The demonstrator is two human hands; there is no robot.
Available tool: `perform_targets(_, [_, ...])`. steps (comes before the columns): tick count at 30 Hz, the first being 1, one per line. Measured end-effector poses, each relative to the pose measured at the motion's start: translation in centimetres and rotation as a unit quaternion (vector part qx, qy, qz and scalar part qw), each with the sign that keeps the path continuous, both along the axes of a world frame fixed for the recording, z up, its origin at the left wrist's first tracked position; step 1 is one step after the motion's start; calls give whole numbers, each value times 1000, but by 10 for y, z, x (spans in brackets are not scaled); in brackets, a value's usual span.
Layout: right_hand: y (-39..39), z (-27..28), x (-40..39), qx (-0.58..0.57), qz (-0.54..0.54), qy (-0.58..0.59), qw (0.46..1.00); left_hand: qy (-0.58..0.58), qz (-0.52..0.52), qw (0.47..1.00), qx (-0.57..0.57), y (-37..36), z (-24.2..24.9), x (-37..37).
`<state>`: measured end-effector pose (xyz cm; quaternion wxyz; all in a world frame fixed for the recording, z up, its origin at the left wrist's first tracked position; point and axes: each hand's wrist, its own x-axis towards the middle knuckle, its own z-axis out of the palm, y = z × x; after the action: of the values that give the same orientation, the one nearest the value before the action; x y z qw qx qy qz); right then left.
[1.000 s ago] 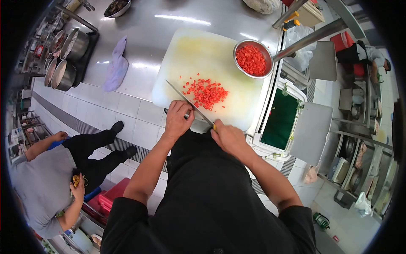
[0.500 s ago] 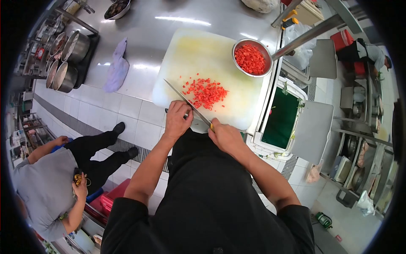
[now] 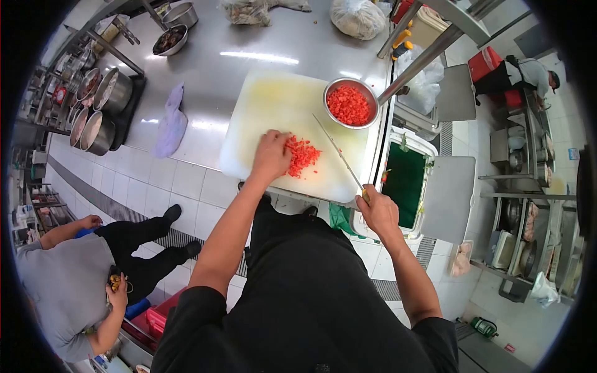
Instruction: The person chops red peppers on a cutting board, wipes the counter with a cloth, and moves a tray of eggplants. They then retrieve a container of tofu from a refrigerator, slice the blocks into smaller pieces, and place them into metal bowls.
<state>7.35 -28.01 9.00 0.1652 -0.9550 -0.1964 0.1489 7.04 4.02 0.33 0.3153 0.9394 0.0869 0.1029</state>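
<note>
Clutching knife [image 3: 347, 163] in right grip [image 3: 379, 211], left grip [image 3: 272, 155] unclear by red dice [image 3: 303, 155], bowl [image 3: 357, 83] crowding board [image 3: 267, 96], cloth [image 3: 170, 127] nearby

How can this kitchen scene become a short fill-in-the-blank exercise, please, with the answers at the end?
1. The right hand holds a ____.
2. The pieces beside the left hand are ____ in colour.
3. The bowl is at the board's far ____ corner.
4. The cloth lies to the ____ of the board.

Missing words: knife; red; right; left.
</note>
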Motion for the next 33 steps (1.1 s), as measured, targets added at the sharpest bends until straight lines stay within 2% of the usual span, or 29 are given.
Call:
perform_targets(1, [-1,-2,1,-10,-9,3,1000,-4,-1,1000,3,-8,10,1])
perform_targets(3, [3,-11,0,-12,-6,-9,1000,36,-76,995,-60,-22,27,-4])
perform_targets(4, [8,-13,-1,-3,11,-10,1000,-32,-71,994,-75,-24,28,-8])
perform_targets(5, [12,-13,-1,6,27,-12,1000,-33,-73,994,-72,-23,31,-15])
perform_targets(7, [18,-4,-4,37,33,-16,999,-29,89,994,-51,-15,35,-35])
perform_targets(8, [19,-2,-4,44,33,-10,998,-29,88,994,-50,-11,35,-47])
perform_targets(10, [21,5,-5,53,40,-1,998,81,122,987,-67,-3,35,-71])
perform_targets(11, [21,10,-5,45,47,32,997,82,130,986,-67,-5,32,-76])
perform_targets(13, [22,22,-9,35,59,68,995,-19,114,993,-24,-14,29,-82])
perform_targets(17, [18,36,-18,1,99,145,984,-32,77,996,24,-19,12,-79])
perform_targets(21, [9,39,-28,-30,118,178,976,-81,97,992,21,-24,6,-79])
perform_targets(23, [3,36,-32,-31,120,190,974,-89,124,988,-21,-25,7,-80])
perform_targets(27, [5,20,-38,-63,140,186,971,-101,101,990,-14,-22,-1,-84])
perform_targets(29, [11,-6,-41,-17,136,156,978,-107,105,989,7,-25,0,-82])
perform_targets(33, [44,-1,-26,26,163,123,979,-96,102,990,-8,-22,-4,-83])
